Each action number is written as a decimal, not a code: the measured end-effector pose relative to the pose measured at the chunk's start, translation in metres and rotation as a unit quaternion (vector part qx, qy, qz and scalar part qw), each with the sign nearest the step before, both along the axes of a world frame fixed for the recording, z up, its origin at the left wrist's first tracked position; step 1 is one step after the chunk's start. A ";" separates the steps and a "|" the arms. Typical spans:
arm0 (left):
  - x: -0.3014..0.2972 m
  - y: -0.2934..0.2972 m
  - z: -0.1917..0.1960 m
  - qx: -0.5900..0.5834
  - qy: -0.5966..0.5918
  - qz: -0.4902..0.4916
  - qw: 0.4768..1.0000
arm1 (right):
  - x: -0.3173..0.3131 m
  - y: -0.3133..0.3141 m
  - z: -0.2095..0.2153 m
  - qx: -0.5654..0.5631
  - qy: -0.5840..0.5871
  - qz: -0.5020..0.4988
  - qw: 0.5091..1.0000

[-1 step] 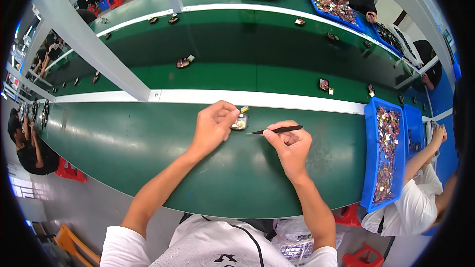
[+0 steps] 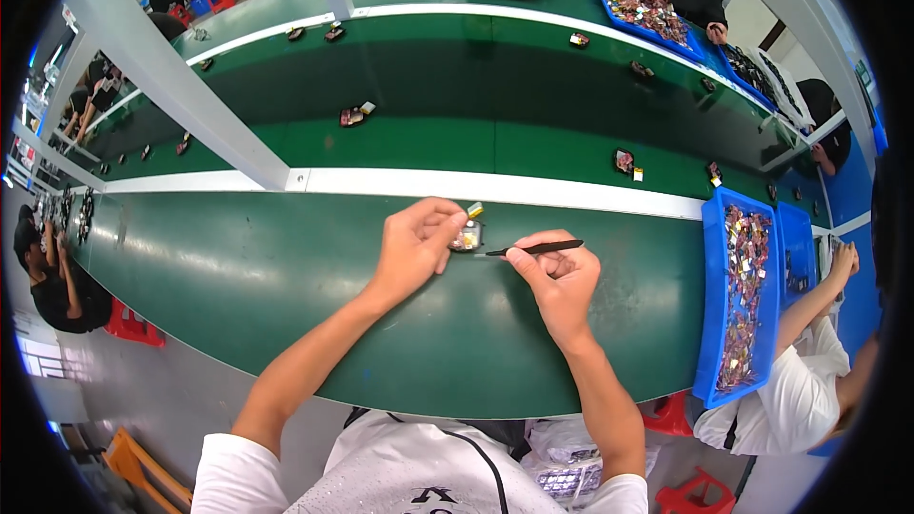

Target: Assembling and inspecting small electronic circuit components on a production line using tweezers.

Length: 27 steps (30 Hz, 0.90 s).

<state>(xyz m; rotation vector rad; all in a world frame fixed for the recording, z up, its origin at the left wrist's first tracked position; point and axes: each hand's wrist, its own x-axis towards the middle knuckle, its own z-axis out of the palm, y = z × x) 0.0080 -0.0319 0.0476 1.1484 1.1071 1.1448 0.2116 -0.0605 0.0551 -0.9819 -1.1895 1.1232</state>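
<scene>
My left hand (image 2: 415, 246) grips a small dark-rimmed electronic assembly (image 2: 467, 237) between thumb and fingers, just above the green worktop (image 2: 419, 362) or resting on it; I cannot tell which. Pale and yellowish parts show inside its casing. A small yellow-and-white piece (image 2: 475, 210) sticks out at its far edge. Closed around black tweezers (image 2: 547, 247), my right hand (image 2: 560, 278) is to the right of the assembly. The tweezers' thin tip points left, just below the assembly's near right corner and apart from it.
A long blue tray (image 2: 709, 324) of small coloured parts stands at the right, beside a co-worker's arm (image 2: 809, 300). Beyond a white rail (image 2: 476, 187) runs a dark green belt (image 2: 428, 148) carrying several similar assemblies. A grey post (image 2: 181, 76) rises at the left. Other people work across the belt.
My left hand and the assembly have shifted slightly to the right, closer to the tweezers. My right hand has stayed almost still.
</scene>
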 end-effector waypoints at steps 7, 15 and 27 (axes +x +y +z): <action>0.004 -0.004 -0.008 0.025 0.029 -0.003 0.999 | -0.008 0.005 -0.006 0.028 -0.075 -0.025 0.996; 0.004 -0.004 -0.010 0.033 0.026 0.007 0.999 | -0.015 0.006 -0.016 0.064 -0.144 -0.078 0.984; -0.001 -0.003 -0.017 0.007 -0.020 -0.009 1.000 | -0.014 0.008 -0.020 0.004 -0.080 -0.044 0.996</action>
